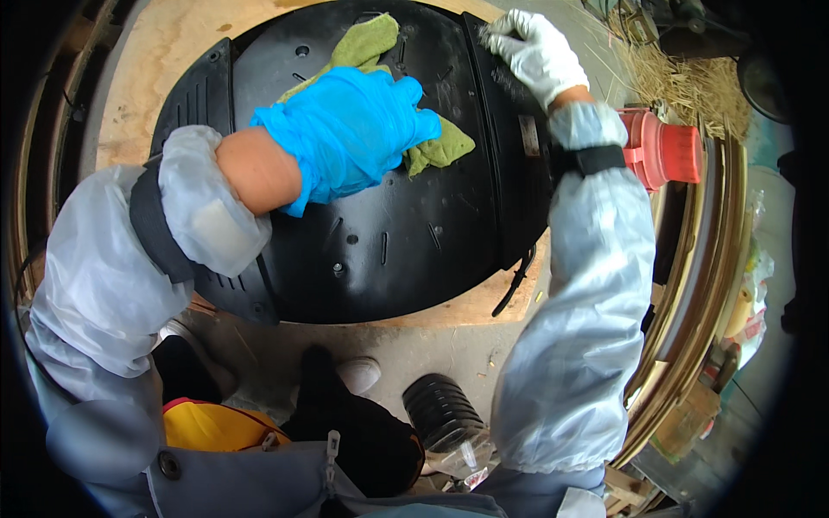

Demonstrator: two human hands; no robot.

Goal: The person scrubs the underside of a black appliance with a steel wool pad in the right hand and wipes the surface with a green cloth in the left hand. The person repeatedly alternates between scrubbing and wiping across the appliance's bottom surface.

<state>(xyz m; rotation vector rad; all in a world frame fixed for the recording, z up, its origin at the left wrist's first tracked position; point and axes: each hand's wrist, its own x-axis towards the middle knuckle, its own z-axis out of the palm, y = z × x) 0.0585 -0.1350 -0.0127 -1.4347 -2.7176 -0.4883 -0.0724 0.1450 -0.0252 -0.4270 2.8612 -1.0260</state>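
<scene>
My left hand [350,134], in a loose blue glove, is closed on an olive-green cloth [440,147] pressed against a large black plastic shell [380,259] with slots and holes, which lies on a plywood board [142,65]. Near the shell's upper right edge, my right hand [531,56], white-gloved, has curled fingers around a dark, bristly thing [505,79], its exact kind unclear. A black strap [515,285] hangs off the shell's lower right. Both forearms wear translucent sleeves.
A red plastic container [661,147] stands right of the shell, beside straw [691,86] and stacked boards [708,293]. A ribbed black container [440,410] and a clear bag [462,462] are on the floor below. My shoes show under the board's near edge.
</scene>
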